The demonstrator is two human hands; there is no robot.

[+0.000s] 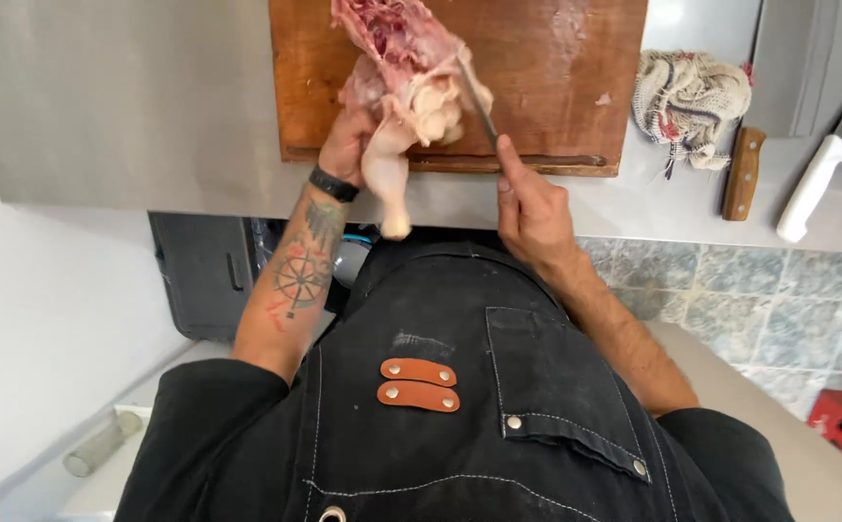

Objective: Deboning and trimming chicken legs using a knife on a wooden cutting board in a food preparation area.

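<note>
left hand (347,145) grips the raw chicken (406,82) from below, lifting it off the wooden cutting board (547,87), one leg dangling over the near edge. right hand (530,208) is closed around a knife (477,101), blade laid against the bird's right side. off to the right on the steel counter (102,97): a crumpled cloth (689,97), a wood-handled knife (742,174), a white-handled knife (811,188).

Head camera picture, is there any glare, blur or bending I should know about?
Head view: bright glare washes the steel counter near the top right; the wide lens bows the counter edge and wall lines; the raw chicken in the left hand and the knife in the right hand look slightly soft; the apron is sharp.
</note>
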